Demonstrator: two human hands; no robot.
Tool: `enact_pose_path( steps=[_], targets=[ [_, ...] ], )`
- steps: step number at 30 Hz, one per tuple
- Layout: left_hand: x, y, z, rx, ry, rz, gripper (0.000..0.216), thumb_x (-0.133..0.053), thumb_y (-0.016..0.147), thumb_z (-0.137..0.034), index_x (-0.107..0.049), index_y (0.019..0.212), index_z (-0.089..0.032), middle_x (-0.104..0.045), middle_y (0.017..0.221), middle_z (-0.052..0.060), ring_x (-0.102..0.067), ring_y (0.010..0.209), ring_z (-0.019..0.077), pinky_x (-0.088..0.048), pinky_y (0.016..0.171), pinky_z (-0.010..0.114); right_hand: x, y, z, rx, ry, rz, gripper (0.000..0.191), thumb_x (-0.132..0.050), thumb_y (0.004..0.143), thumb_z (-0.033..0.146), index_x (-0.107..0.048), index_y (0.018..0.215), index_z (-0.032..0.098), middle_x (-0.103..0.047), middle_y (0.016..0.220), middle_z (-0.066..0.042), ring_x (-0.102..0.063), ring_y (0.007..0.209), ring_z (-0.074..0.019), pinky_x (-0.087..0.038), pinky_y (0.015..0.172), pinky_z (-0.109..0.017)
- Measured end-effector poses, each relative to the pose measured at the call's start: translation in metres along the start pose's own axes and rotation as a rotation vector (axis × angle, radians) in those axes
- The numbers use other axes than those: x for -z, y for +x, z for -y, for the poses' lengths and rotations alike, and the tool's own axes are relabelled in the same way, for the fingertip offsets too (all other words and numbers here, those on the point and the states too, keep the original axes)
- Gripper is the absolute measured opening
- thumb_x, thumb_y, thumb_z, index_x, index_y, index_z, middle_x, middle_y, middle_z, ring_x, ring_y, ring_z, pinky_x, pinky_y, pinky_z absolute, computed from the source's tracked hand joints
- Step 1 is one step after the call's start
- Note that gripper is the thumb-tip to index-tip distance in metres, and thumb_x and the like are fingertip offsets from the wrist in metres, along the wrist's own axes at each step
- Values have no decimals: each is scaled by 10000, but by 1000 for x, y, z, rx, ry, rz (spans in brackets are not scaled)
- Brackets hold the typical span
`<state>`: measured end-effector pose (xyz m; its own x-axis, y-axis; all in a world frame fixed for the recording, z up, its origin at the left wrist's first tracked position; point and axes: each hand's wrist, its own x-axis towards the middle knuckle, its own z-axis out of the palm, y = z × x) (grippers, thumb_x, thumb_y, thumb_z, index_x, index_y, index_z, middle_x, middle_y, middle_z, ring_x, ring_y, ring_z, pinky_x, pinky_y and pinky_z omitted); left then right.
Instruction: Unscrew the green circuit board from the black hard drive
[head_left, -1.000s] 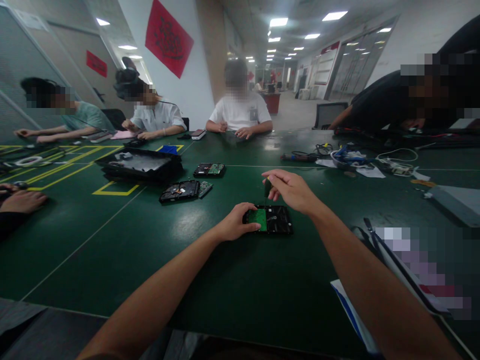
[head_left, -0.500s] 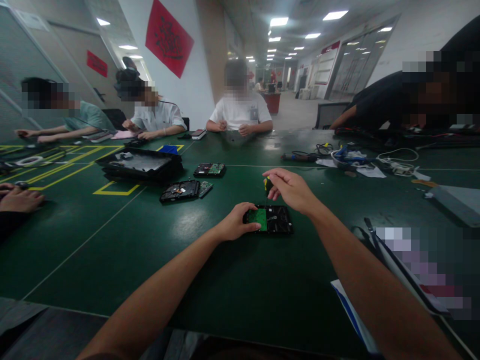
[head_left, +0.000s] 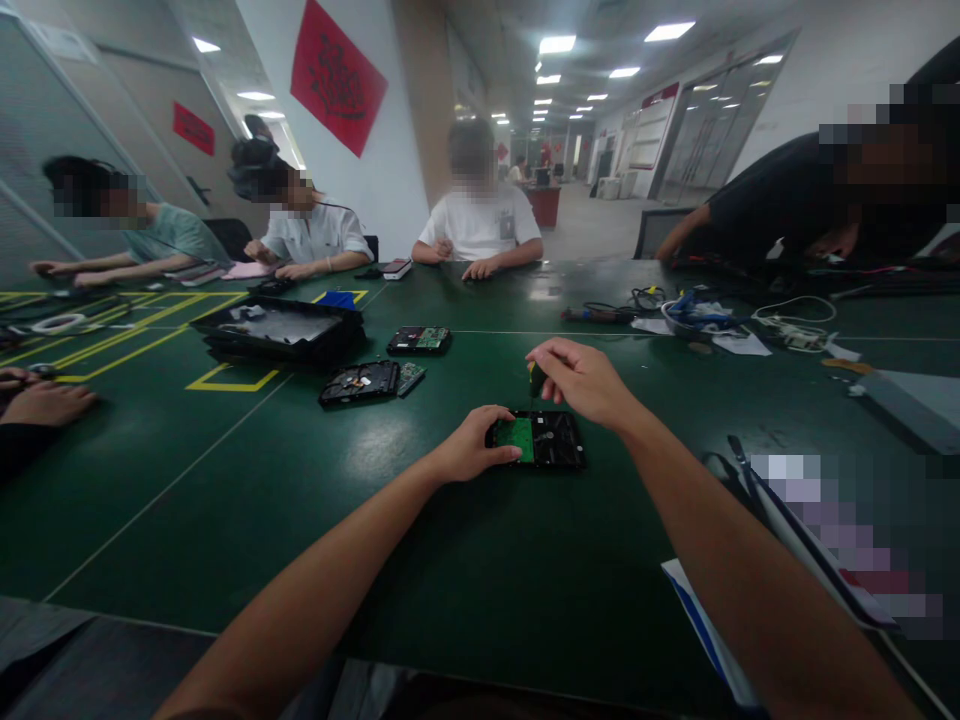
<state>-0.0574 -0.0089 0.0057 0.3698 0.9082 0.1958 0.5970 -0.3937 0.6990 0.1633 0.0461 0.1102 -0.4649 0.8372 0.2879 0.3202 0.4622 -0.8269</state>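
A black hard drive [head_left: 559, 440] with a green circuit board [head_left: 517, 438] on its upper side lies flat on the green table. My left hand [head_left: 480, 443] grips its left end, the thumb along the near edge and the fingers over the far one. Above the drive, my right hand [head_left: 574, 375] is closed round a small yellow-and-black screwdriver [head_left: 535, 378]. The screwdriver stands upright with its shaft pointing down at the far edge of the board; I cannot make out whether the tip touches a screw.
Left of the drive lie an opened hard drive [head_left: 360, 382], a loose circuit board [head_left: 410, 377] and another drive [head_left: 418, 339]. Beyond them stands a black tray [head_left: 277, 325]. Cables [head_left: 701, 310] sit at back right, a notebook [head_left: 709, 630] at front right. Several people sit around the table.
My right hand's fingers have shifted slightly round the screwdriver handle. My left hand and the drive stay put. The person opposite has lowered one hand to the table.
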Motion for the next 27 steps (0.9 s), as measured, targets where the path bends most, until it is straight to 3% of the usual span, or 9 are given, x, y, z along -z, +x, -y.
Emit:
enact_pose_path(
  steps=[3, 9, 14, 19, 24, 27],
  targets=[
    [0, 0, -1, -12, 0, -4, 610, -738, 797, -463, -528, 1325, -242, -522, 1388, 108, -499, 1287, 281, -391, 1124, 481, 1, 0, 1, 15, -27, -9, 341, -454, 972, 462, -674, 1116, 245, -683, 778, -32, -607, 597, -151, -475, 590, -317],
    [3, -2, -6, 5, 7, 13, 606, -731, 808, -454, -515, 1340, -259, -506, 1405, 104, -488, 1299, 290, -396, 1118, 498, 3, 0, -1, 33, -103, -61, 273, -560, 921, 465, -650, 911, 207, -691, 828, -42, -622, 652, -153, -474, 617, -304],
    [2, -2, -3, -11, 5, 8, 610, -733, 808, -452, -514, 1341, -252, -516, 1391, 104, -484, 1297, 286, -388, 1124, 490, 0, 1, -2, 15, 5, 0, 329, -481, 964, 494, -655, 1027, 222, -720, 953, -59, -606, 567, -120, -463, 550, -287],
    [0, 0, 0, -4, 8, 3, 615, -746, 793, -452, -518, 1331, -259, -521, 1392, 97, -480, 1305, 296, -381, 1129, 499, 0, 1, -2, 22, -17, 16, 350, -449, 982, 459, -665, 1152, 243, -693, 779, -27, -602, 583, -137, -467, 571, -283],
    [1, -1, -1, -11, 9, 3, 606, -739, 800, -462, -530, 1325, -243, -514, 1396, 105, -466, 1320, 293, -376, 1141, 483, 3, 1, -1, 23, -89, -65, 227, -568, 920, 409, -666, 943, 205, -707, 862, -43, -624, 639, -143, -461, 589, -281],
    [1, -1, -1, -9, 8, 7, 605, -741, 800, -457, -531, 1327, -246, -512, 1399, 104, -473, 1313, 292, -377, 1139, 485, 3, 0, 0, 3, -31, -34, 208, -548, 932, 392, -644, 978, 213, -722, 950, -47, -600, 565, -113, -452, 548, -276]
  ],
)
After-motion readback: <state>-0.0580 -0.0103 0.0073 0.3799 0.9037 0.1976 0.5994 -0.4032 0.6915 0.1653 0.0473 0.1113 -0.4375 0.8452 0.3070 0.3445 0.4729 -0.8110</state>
